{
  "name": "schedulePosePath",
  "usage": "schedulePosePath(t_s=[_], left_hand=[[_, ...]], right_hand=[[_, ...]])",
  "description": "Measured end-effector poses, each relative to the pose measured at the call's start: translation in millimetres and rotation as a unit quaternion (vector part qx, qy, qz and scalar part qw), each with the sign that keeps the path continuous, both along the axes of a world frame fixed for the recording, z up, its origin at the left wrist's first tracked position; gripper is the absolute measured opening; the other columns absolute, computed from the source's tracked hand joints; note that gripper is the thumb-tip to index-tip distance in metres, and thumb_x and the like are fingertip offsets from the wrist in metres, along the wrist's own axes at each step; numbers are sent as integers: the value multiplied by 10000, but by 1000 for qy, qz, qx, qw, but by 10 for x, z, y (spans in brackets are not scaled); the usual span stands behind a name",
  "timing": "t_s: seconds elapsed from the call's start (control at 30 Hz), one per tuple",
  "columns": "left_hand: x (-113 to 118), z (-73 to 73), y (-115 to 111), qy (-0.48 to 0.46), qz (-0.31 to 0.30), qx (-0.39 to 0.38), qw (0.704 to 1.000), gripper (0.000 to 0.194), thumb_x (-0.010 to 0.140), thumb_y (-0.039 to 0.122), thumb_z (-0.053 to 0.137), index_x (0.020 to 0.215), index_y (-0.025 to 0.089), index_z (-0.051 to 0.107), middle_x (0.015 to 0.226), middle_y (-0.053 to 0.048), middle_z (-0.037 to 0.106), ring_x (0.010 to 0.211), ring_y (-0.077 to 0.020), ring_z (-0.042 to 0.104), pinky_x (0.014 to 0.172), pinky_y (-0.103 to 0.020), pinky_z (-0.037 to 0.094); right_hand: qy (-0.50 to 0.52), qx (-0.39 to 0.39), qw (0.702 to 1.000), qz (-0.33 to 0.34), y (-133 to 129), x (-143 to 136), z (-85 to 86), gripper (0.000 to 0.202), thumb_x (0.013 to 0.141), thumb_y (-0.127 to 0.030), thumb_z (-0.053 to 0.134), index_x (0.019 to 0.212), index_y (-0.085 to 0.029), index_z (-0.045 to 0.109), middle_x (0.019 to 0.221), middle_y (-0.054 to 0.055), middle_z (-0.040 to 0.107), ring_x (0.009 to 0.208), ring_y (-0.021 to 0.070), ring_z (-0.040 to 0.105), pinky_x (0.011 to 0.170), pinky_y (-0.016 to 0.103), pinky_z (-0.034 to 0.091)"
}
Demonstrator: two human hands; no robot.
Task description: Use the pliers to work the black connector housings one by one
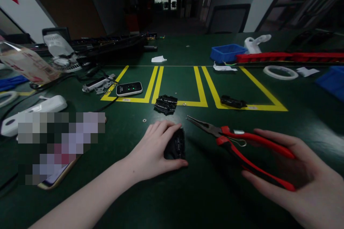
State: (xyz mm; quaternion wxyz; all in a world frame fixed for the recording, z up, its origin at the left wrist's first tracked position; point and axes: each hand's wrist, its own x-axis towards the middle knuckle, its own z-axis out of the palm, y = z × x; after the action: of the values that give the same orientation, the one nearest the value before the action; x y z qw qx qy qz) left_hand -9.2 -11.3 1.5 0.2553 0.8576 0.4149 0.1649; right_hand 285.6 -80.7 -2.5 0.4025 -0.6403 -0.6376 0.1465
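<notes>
Leftmost on the green table (pixel 215 200), a printed bag (pixel 29 61) leans at the edge of view, with a white gadget (pixel 55 105) lying nearer the person and a phone (pixel 57 179) nearer again, its screen mostly blurred out. Behind them stands a white fan (pixel 59 46), and to its right some metal pieces (pixel 102 87) lie just beside a box (pixel 129 89) showing green lights. Next comes a small washer (pixel 144 120), on bare table, short of the yellow tape (pixel 152 86). The left hand (pixel 152 146) is clamped on a black part (pixel 179 143) on the table, thumb on the near side, fingers on the far side. Just beyond it, more black parts (pixel 166 104) lie in a cluster, touching the tape. To the right, pliers (pixel 224 131) point toward the held part, well clear of it, their jaws slightly apart and red handles spread. Farther back, a black piece (pixel 233 102) lies by the tape, with a blue bin (pixel 227 53) behind. The right hand (pixel 314 179) is closed around the handles, fingers along the upper, thumb against the lower; beyond it lies a white roll (pixel 281 72)
</notes>
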Motion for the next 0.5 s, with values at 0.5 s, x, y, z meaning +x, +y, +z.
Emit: schedulePosePath(t_s=[0.5], left_hand=[[31,68,-21,-5,32,-19,999,747,827,526,717,1428,167,457,1372,-122,548,1241,-326,485,1052,-527,415]], right_hand=[[146,-41,988,15,36,-20,-45,887,635,-459,840,1424,-344,453,1283,73,649,1099,262,680,893,309,587]])
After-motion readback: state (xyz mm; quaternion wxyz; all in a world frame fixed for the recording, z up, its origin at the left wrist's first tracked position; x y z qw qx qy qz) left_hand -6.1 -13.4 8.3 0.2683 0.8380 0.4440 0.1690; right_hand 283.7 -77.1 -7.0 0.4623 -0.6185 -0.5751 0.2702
